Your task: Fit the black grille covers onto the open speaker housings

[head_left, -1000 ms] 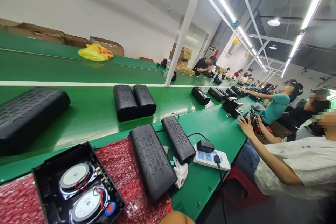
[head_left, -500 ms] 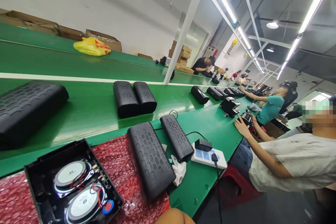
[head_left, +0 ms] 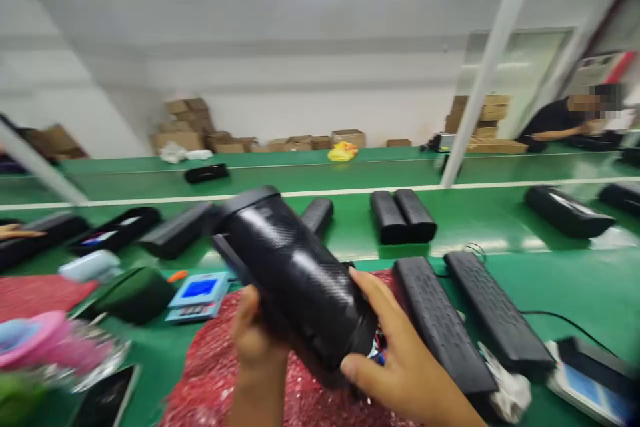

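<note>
Both my hands hold a black speaker housing [head_left: 300,273], tilted up above the red bubble wrap [head_left: 210,373]. Its glossy, carbon-patterned shell faces me. My left hand [head_left: 260,330] grips it from below on the left, its fingers partly hidden behind the shell and blurred. At the lower right end my right hand [head_left: 395,353] has thumb and fingers wrapped round the edge, where bits of coloured wire show. Just right of that hand lies a black textured speaker cover [head_left: 445,327], with a second, narrower cover [head_left: 500,313] beside it.
A blue electronic device with a screen [head_left: 199,293], a dark green pouch [head_left: 133,295] and a phone [head_left: 107,397] lie to the left. A white power strip [head_left: 590,380] is at the right. More black housings [head_left: 403,217] stand along the green bench behind. Another person [head_left: 565,123] sits far right.
My view has swung left from the neighbouring worker to the bench ahead. The open speaker housing, earlier lying on the bubble wrap, is now lifted and turned shell side towards me.
</note>
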`<state>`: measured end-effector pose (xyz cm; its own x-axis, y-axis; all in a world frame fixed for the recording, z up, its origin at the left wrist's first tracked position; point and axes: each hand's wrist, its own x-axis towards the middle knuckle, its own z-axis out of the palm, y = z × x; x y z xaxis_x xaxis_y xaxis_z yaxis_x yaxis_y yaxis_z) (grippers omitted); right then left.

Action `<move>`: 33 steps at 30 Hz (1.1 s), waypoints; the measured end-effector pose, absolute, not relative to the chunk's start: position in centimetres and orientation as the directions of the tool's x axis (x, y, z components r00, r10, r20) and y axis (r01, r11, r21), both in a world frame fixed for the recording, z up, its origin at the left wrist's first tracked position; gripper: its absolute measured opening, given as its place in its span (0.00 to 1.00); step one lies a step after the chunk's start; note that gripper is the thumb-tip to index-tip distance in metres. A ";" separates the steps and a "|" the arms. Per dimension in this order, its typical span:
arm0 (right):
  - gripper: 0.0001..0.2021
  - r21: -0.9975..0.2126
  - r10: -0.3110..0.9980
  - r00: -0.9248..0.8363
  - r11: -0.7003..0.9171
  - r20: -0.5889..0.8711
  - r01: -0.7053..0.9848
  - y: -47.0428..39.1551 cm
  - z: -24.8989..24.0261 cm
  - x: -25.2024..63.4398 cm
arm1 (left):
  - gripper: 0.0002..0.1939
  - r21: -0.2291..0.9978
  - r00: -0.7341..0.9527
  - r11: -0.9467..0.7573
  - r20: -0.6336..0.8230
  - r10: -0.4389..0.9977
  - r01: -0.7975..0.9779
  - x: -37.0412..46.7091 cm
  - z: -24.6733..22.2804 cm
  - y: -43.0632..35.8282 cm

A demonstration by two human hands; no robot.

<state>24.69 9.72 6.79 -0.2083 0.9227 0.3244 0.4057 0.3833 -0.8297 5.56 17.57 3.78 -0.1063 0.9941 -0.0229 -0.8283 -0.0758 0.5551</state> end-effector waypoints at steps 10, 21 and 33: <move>0.48 -0.260 0.679 -0.129 0.441 0.723 0.859 12.5 2.4 20.6 | 0.27 0.627 -0.242 -0.136 -0.087 0.966 -0.767 8.7 5.0 18.1; 0.43 -0.471 0.733 0.037 0.396 0.679 0.788 13.4 3.1 21.9 | 0.34 0.707 -0.177 -0.193 0.097 0.979 -0.681 7.6 3.8 19.1; 0.40 -0.917 0.926 -0.110 0.375 0.362 0.135 12.7 3.1 23.4 | 0.41 0.660 0.431 0.301 0.039 0.902 -0.689 6.4 1.9 18.1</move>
